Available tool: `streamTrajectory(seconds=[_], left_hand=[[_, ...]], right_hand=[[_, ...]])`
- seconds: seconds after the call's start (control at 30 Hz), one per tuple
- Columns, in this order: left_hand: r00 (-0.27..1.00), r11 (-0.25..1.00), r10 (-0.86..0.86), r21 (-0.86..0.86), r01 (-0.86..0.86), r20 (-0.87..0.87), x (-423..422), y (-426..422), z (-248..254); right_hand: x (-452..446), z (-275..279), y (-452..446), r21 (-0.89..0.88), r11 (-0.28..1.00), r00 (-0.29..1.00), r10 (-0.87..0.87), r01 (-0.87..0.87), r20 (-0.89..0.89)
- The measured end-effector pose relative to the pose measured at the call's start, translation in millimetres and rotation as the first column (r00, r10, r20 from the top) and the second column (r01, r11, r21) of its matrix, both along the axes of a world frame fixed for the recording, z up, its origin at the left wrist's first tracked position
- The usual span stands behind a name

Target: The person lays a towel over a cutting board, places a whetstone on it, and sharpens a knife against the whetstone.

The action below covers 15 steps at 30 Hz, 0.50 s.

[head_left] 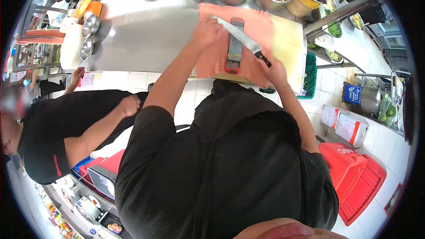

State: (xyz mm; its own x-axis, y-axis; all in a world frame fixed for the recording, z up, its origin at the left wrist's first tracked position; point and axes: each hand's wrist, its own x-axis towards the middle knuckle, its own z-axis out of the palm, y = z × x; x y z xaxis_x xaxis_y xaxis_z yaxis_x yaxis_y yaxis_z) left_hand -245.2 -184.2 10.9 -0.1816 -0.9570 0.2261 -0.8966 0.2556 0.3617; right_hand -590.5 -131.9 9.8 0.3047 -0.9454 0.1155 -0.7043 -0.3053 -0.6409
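Knife bridges right hand, left hand (seemingly).

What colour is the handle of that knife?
The knife handle is black; it shows in the head view, the only view here.

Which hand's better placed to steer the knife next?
Right, likely: the right hand grips the knife by its black handle; the left hand is by the blade tip.
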Motion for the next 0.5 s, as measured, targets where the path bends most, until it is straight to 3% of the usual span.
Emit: streamTrajectory(seconds=[0.07,0.13,0.17,0.27,0.3,0.33,0.4,0.5], left_hand=[[0.999,0.998,-0.044,-0.049,0.044,0.009,-9,23,-4],[0.998,0.995,-0.060,-0.080,0.058,-0.028,-20,48,-4],[0.996,0.995,-0.058,-0.086,0.052,-0.072,-25,60,-1],[0.991,0.992,-0.064,-0.118,0.049,-0.121,-21,54,-11],[0.990,0.989,-0.067,-0.139,0.050,-0.123,-16,41,-17],[0.994,0.984,-0.062,-0.170,0.047,-0.087,-8,24,-24],[0.999,0.973,-0.048,-0.227,0.043,-0.016,10,-8,-37],[0.999,0.993,0.012,-0.114,-0.017,-0.043,20,-23,-22]], right_hand=[[-14,4,27,0.040,0.999,1.000,-0.001,0.002,-0.028],[-24,15,59,0.197,0.978,0.997,-0.066,0.072,-0.034],[-26,13,71,0.213,0.973,0.995,-0.095,0.085,0.035],[-16,20,63,0.257,0.958,0.992,-0.124,0.124,-0.017],[-12,15,51,0.247,0.961,0.992,-0.128,0.129,-0.017],[-8,0,35,0.012,0.998,0.998,-0.060,0.060,0.015],[9,4,2,0.023,0.999,0.999,-0.044,0.044,-0.020],[20,17,-20,0.083,0.996,0.995,-0.032,0.040,-0.092]])
